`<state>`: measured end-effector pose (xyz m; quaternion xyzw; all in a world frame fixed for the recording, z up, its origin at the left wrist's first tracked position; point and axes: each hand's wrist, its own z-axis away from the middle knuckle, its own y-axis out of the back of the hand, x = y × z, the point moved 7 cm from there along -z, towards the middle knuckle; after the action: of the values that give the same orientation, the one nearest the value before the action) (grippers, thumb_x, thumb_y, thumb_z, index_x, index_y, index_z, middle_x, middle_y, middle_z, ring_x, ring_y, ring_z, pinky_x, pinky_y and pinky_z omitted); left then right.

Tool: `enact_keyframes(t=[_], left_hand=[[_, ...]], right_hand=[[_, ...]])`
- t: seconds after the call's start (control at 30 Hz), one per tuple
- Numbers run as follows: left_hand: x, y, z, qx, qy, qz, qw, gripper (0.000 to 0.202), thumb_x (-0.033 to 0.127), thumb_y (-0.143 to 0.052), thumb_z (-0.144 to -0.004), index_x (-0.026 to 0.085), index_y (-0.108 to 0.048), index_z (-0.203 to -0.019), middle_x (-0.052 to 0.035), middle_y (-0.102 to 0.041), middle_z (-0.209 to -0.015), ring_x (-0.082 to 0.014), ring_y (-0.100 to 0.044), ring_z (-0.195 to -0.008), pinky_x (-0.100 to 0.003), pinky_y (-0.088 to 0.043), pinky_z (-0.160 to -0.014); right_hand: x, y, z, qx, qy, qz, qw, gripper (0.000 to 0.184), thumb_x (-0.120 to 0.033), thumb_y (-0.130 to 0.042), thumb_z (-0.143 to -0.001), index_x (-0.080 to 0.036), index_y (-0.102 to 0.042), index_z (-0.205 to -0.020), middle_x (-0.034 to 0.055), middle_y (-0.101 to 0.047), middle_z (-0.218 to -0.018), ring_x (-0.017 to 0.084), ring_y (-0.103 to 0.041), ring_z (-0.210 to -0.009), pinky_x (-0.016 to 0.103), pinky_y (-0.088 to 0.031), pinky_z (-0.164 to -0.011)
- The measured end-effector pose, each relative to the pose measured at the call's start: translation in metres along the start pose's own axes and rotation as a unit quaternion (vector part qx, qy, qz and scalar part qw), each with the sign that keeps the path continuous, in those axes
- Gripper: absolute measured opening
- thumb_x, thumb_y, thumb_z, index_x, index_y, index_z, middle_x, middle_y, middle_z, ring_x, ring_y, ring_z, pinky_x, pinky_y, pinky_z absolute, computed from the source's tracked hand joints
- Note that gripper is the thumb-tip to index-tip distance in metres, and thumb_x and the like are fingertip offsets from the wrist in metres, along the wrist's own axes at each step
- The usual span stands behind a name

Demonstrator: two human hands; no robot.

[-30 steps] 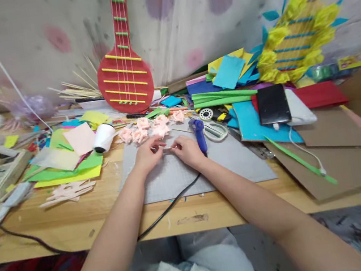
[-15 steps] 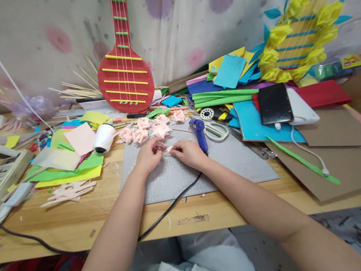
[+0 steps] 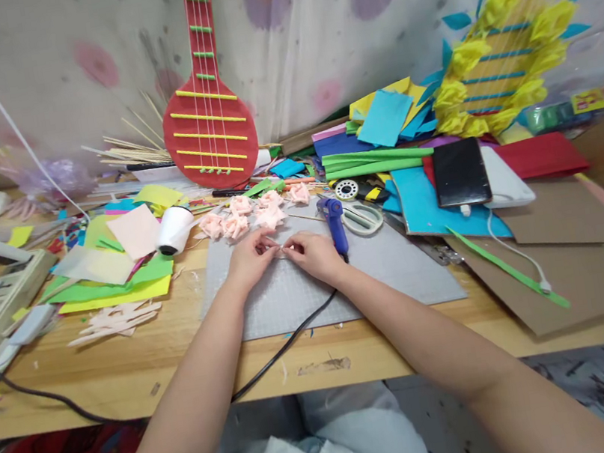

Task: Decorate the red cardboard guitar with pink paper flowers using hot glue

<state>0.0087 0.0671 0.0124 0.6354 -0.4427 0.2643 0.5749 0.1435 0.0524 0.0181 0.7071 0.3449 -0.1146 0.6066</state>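
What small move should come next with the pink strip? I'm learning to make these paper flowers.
Probably another small fold or roll of the pink strip: both the left hand and right hand pinch it over the grey mat, and it looks flatter than the finished pink flowers behind.

Both forearms bare, extended forward and converging toward centre. Left hand [image 3: 248,259] palm down, fingers curled, thumb and fingertips pinched together at its inner edge. Right hand [image 3: 313,254] mirrors it, knuckles up, fingertips pinched and meeting those of the left. Wrists low and roughly level, hands touching at the fingertips.
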Motion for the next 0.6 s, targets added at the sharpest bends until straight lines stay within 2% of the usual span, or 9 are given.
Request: enact_keyframes(t=[0.13,0.27,0.43,0.6], left_hand=[[-0.001,0.005,-0.001,0.033,0.021,0.028,0.999,0.034,0.021,-0.063,-0.067,0.017,-0.060,-0.101,-0.0007,-0.066,-0.073,-0.0109,-0.052,-0.057,-0.025,-0.041,-0.059],[0.001,0.007,-0.001,0.041,0.021,0.035,0.998,0.035,0.021,-0.063,-0.066,0.017,-0.060,-0.101,-0.0005,-0.066,-0.075,-0.0100,-0.052,-0.058,-0.024,-0.041,-0.059],[0.003,0.010,0.000,0.052,0.002,0.027,0.998,0.040,0.009,-0.049,-0.067,0.017,-0.058,-0.105,-0.0016,-0.067,-0.082,-0.0105,-0.056,-0.067,-0.022,-0.040,-0.059],[0.002,0.017,0.001,0.093,-0.002,0.025,0.995,0.039,0.007,-0.044,-0.064,0.017,-0.058,-0.099,0.0002,-0.065,-0.076,-0.0099,-0.054,-0.062,-0.021,-0.039,-0.056]], right_hand=[[-0.001,0.002,0.000,0.007,0.001,0.035,0.999,0.016,-0.027,-0.051,-0.083,-0.020,-0.066,-0.082,0.0023,-0.063,-0.080,0.014,-0.054,-0.074,0.025,-0.035,-0.065],[0.000,0.004,-0.001,0.016,-0.005,0.054,0.998,0.015,-0.028,-0.053,-0.083,-0.020,-0.065,-0.080,0.0022,-0.062,-0.079,0.014,-0.053,-0.072,0.025,-0.033,-0.063],[0.000,0.006,-0.002,0.022,-0.006,0.041,0.999,0.013,-0.027,-0.056,-0.081,-0.018,-0.062,-0.075,0.0019,-0.060,-0.075,0.013,-0.051,-0.070,0.025,-0.032,-0.062],[0.003,0.006,-0.003,0.034,-0.013,0.022,0.999,0.013,-0.029,-0.059,-0.079,-0.018,-0.060,-0.071,0.0009,-0.058,-0.072,0.013,-0.049,-0.066,0.024,-0.031,-0.060]])
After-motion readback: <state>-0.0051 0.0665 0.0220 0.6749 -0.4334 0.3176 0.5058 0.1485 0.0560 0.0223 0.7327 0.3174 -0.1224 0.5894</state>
